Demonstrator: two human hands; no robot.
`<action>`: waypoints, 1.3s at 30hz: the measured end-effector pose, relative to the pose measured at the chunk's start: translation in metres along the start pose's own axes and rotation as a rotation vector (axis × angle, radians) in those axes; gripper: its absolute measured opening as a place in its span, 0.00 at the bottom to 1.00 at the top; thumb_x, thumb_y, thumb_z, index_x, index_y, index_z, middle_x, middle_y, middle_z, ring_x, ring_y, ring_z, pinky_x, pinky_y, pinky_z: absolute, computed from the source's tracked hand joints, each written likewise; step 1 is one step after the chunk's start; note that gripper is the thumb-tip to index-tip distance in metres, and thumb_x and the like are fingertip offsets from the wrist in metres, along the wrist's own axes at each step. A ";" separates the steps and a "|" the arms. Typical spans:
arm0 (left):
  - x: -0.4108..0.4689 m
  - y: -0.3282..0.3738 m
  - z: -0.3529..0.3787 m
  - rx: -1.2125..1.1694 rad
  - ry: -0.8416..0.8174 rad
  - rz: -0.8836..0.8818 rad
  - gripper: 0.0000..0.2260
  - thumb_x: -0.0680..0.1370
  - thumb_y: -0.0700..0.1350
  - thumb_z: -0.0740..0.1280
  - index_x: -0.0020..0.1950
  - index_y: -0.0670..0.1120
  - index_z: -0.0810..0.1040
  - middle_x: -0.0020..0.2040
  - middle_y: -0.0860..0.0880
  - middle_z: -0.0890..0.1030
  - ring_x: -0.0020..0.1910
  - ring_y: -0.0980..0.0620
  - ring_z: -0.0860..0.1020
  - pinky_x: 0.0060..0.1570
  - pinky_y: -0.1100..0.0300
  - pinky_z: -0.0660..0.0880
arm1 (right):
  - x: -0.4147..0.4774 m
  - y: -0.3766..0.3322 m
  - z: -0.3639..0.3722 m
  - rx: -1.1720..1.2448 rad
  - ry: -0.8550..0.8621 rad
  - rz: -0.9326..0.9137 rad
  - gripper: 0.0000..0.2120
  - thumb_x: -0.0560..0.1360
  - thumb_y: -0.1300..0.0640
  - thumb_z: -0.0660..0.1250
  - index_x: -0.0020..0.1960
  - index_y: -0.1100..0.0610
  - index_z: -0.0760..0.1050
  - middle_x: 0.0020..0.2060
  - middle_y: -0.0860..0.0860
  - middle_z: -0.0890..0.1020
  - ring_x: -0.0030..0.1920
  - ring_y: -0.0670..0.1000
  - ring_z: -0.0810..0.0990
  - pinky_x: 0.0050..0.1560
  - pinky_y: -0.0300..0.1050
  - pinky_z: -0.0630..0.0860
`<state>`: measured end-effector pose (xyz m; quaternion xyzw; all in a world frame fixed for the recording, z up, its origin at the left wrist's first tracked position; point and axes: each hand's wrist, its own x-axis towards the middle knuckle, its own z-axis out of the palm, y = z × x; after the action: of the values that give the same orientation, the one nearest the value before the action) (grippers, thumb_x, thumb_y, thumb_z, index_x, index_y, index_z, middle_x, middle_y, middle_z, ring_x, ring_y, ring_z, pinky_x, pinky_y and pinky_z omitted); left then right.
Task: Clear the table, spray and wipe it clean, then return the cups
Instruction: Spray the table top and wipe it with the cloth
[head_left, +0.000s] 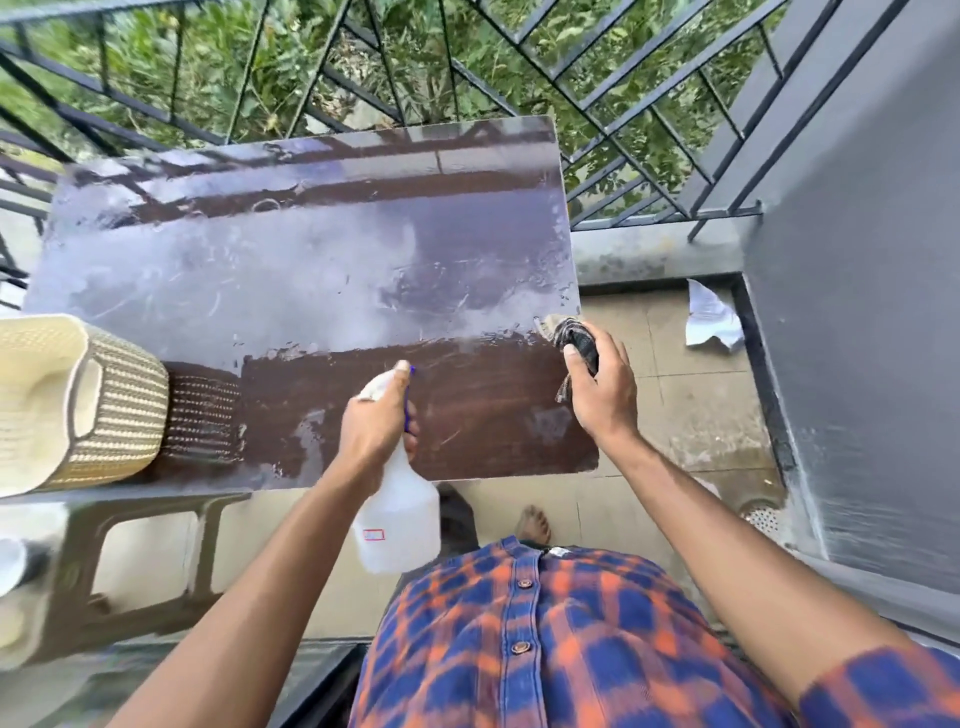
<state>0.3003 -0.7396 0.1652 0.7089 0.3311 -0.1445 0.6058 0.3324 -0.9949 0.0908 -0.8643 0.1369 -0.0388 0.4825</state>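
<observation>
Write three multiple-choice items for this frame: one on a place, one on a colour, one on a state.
1. Where is the cream woven basket?
A. At the table's left edge
B. On the floor by the wall
C. In the person's right hand

2. What colour is the trigger of the spray bottle?
A. Red
B. Blue
C. Green

3. What is the state of the table?
A. Covered with cups
B. Bare of cups, filmed with streaks
C. Draped with a tablecloth

Answers: 1 A, the basket sits at the tabletop's left edge. 2 B, blue shows beside the left hand. 3 B, only whitish smears show, and the right hand holds the cloth at the table's right edge.
</observation>
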 end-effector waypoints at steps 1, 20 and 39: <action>-0.001 -0.001 -0.013 -0.028 0.063 0.000 0.14 0.83 0.59 0.62 0.46 0.51 0.79 0.33 0.45 0.77 0.24 0.49 0.71 0.25 0.59 0.69 | -0.001 -0.005 0.005 0.004 -0.024 -0.010 0.18 0.81 0.54 0.67 0.69 0.55 0.76 0.62 0.53 0.79 0.61 0.49 0.77 0.59 0.33 0.66; -0.042 -0.049 -0.124 -0.022 0.368 -0.105 0.16 0.83 0.58 0.63 0.54 0.47 0.82 0.34 0.44 0.76 0.27 0.49 0.72 0.25 0.59 0.71 | -0.046 -0.050 0.063 -0.002 -0.259 -0.109 0.19 0.80 0.54 0.68 0.70 0.51 0.76 0.63 0.49 0.79 0.61 0.47 0.77 0.59 0.32 0.65; -0.054 -0.081 -0.089 0.240 0.096 -0.042 0.23 0.80 0.66 0.62 0.40 0.48 0.81 0.33 0.46 0.83 0.22 0.52 0.75 0.28 0.60 0.73 | -0.110 -0.026 0.045 -0.013 -0.170 -0.124 0.18 0.80 0.60 0.69 0.69 0.56 0.77 0.64 0.48 0.79 0.64 0.40 0.73 0.69 0.29 0.63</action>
<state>0.1904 -0.6663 0.1563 0.7752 0.3547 -0.1618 0.4970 0.2405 -0.9145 0.0955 -0.8744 0.0422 0.0057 0.4834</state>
